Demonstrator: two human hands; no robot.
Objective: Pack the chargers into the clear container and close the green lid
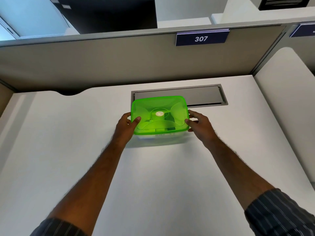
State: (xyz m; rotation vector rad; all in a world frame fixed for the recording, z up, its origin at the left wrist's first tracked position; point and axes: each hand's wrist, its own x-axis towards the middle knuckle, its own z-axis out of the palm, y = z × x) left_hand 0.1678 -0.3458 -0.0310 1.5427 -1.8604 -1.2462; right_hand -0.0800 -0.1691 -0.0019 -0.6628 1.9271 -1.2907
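Closing step: left hand point(127, 124) and right hand point(198, 122) grip green lid point(160, 114) ends atop clear container point(158, 137); next, press edges until seated

A white desk point(68, 150) filled the view, a grey cable hatch point(204, 96) set at one o'clock. Behind it ran a beige partition point(102, 65), a blue plate marked 307 point(202, 38) at one o'clock. A dark monitor point(110, 14) stood at eleven.
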